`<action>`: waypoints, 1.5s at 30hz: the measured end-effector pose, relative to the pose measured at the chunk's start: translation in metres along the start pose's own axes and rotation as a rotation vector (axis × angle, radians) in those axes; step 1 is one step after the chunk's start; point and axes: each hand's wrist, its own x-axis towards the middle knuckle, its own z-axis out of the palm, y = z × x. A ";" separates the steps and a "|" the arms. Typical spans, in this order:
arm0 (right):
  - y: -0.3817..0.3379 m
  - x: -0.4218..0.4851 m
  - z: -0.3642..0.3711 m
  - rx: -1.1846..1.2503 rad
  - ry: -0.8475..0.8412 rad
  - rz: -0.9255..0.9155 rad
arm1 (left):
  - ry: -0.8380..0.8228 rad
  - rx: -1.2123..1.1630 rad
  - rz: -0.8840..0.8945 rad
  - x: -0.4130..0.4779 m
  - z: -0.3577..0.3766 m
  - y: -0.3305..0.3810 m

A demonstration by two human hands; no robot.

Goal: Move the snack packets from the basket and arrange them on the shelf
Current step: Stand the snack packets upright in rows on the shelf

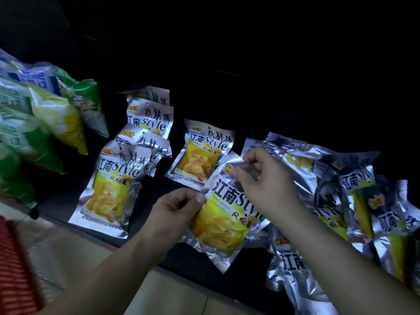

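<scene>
A silver and yellow snack packet (pixel 223 214) is held over the front of the dark shelf (pixel 59 201). My left hand (pixel 176 206) pinches its left edge. My right hand (pixel 263 176) pinches its top edge. On the shelf to the left, one packet (pixel 112 189) lies in front of several overlapping ones (pixel 148 119). A single packet (pixel 200 155) lies behind the held one. A loose heap of the same packets (pixel 341 201) fills the shelf's right side.
Green and yellow snack bags (pixel 41 123) are stacked at the shelf's left end. A red basket's rim (pixel 13 267) shows at the lower left. The pale tiled floor (pixel 75 253) lies below the shelf's edge. The shelf's back is dark.
</scene>
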 end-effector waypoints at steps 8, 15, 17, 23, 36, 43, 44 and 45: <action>-0.025 0.024 0.058 -0.364 0.179 -0.497 | 0.344 0.292 0.072 0.033 -0.038 -0.019; 0.026 0.000 0.102 -0.508 -0.306 -0.204 | 0.405 0.509 0.137 0.073 -0.042 -0.015; 0.037 0.002 0.107 -0.529 -0.326 -0.162 | 0.369 0.661 0.227 0.067 -0.041 -0.016; 0.045 0.010 0.121 -0.472 -0.290 -0.177 | 0.198 1.083 0.330 0.034 -0.044 -0.053; 0.051 0.026 0.124 -0.436 -0.260 -0.145 | 0.175 1.033 0.305 0.058 -0.036 -0.078; 0.046 0.009 0.123 -0.313 -0.145 -0.175 | 0.210 1.146 0.368 0.047 -0.036 -0.086; 0.045 0.010 0.121 -0.297 -0.156 -0.180 | 0.209 1.141 0.364 0.049 -0.036 -0.085; 0.043 0.011 0.120 -0.295 -0.169 -0.188 | 0.205 1.133 0.358 0.053 -0.034 -0.083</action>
